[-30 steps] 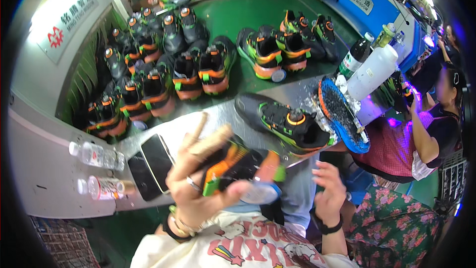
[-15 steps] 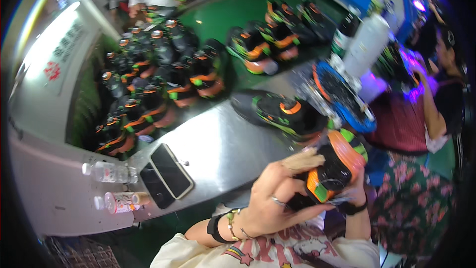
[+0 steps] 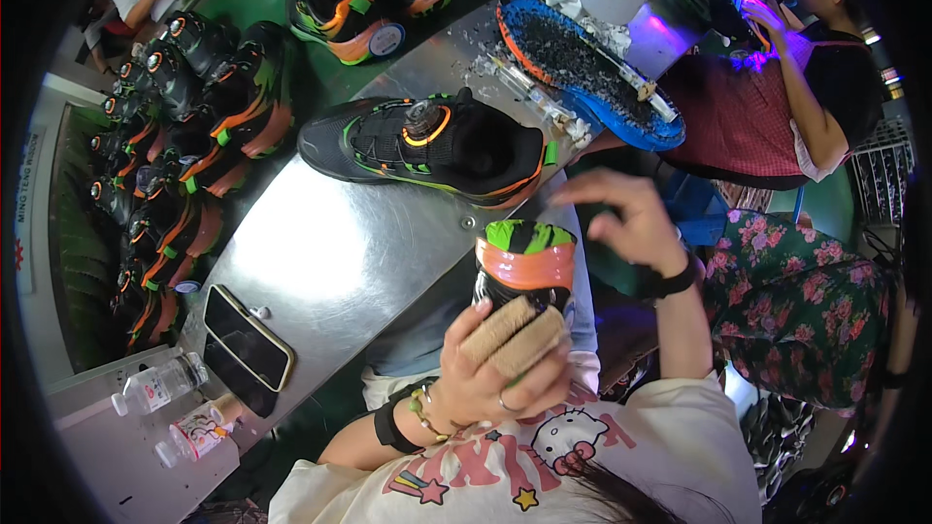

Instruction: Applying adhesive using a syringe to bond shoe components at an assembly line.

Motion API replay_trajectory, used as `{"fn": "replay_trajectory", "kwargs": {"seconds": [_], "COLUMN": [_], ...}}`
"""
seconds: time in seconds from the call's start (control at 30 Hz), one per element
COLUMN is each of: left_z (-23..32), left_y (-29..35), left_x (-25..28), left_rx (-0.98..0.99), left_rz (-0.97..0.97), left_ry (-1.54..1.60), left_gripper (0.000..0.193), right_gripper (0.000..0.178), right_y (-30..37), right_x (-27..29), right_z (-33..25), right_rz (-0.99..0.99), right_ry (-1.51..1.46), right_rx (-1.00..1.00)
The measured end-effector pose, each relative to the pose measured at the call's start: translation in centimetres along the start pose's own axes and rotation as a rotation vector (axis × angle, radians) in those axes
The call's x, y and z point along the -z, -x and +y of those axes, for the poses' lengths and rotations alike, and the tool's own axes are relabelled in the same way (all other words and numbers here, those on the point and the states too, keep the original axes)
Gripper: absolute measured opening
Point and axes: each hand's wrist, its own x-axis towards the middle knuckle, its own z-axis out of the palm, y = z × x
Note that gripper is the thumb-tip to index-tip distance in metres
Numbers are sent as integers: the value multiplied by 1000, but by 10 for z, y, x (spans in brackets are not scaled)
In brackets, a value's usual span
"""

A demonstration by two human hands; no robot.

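Note:
My left hand (image 3: 515,374) is closed round a black sneaker (image 3: 527,260) with an orange and green sole, held upright near my chest. Two of its fingers wear beige cloth finger covers (image 3: 505,335), and they hide the shoe's lower part. To the right of that shoe my right hand (image 3: 629,218) hangs in the air, fingers stretched and thumb apart, with nothing visible in it. Its fingertips are close to the heel of a second black sneaker (image 3: 369,141), which lies on the metal table (image 3: 301,223) with its dial fastener up.
A blue tray (image 3: 636,141) with dark scraps and a brush-like tool stands at the table's far right. Many sneakers (image 3: 184,126) crowd the left. Two phones (image 3: 254,340) and two small bottles (image 3: 160,386) lie at lower left. A co-worker (image 3: 767,126) sits at right.
My view has turned, so the table things sit further left. My right hand has let go of the held sneaker and moved up and away; my left hand keeps it, now upright.

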Motion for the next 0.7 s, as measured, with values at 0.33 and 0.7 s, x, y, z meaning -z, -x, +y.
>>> {"fn": "replay_trajectory", "kwargs": {"seconds": [0.33,0.7], "left_z": [3,-15], "left_y": [-9,-19], "left_x": [-34,-35], "left_rx": [57,-80], "left_rz": [45,-22], "left_ry": [-238,-222], "left_gripper": [26,31], "right_gripper": [48,38], "right_y": [-63,-37], "right_x": [13,23], "right_z": [42,16], "right_rz": [-56,241], "right_ry": [995,473], "right_rx": [321,186]}}
